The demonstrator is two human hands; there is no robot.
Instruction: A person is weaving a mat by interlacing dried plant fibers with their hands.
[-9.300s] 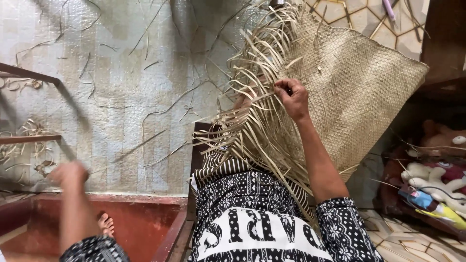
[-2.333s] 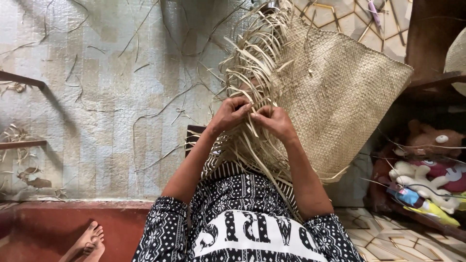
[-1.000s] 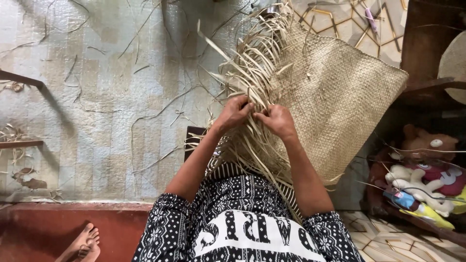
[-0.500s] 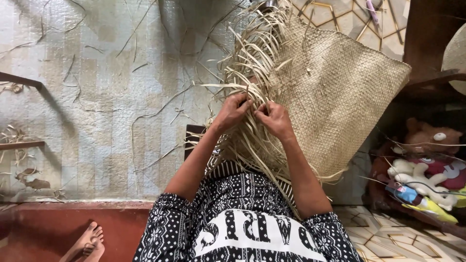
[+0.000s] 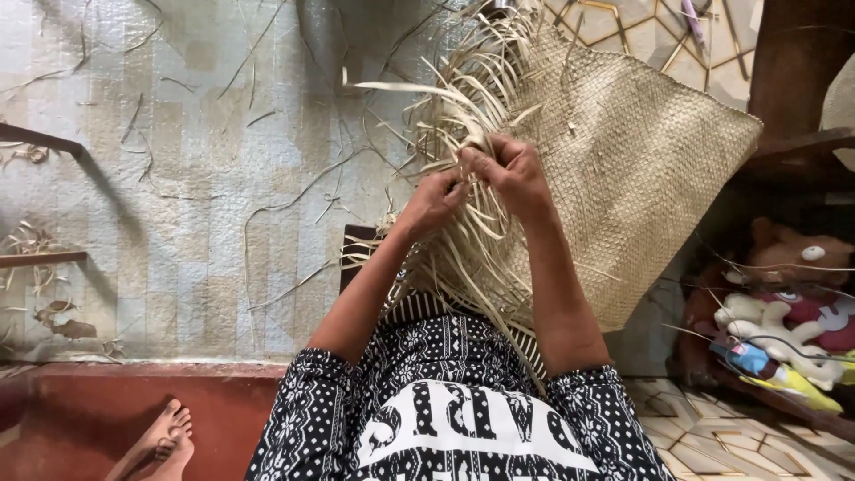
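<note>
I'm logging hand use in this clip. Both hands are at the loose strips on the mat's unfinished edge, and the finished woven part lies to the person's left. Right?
Not quite. The head view shows both the left hand and the right hand at the loose strips on the unfinished edge, but the finished part of the woven mat lies to the person's right, not left.

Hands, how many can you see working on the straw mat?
2. The left hand and the right hand are close together, pinching loose strips at the woven mat's unfinished edge. A bare foot shows at bottom left.
</note>
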